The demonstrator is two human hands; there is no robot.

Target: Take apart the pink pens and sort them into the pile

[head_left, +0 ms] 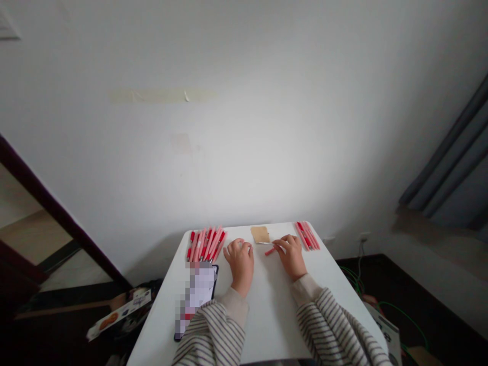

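- Two striped sleeves reach in over the near edge of a white table [269, 320]. A phone [199, 292] lies by the left edge, beside the left sleeve.
- The left hand [239, 260] rests knuckles up at mid-table with its fingers curled under. Whether they hold anything cannot be told.
- The right hand [292, 255] rests beside it, fingertips pinching a red pen [270, 251]. The pen pokes out leftward from the fingers, low over the table.
- Just beyond the hands, a tan card [260, 234] lies flat near the far edge.
- A pile of red pens [206, 244] fills the far left corner, and a smaller row of pens [307, 235] lies at the far right corner.
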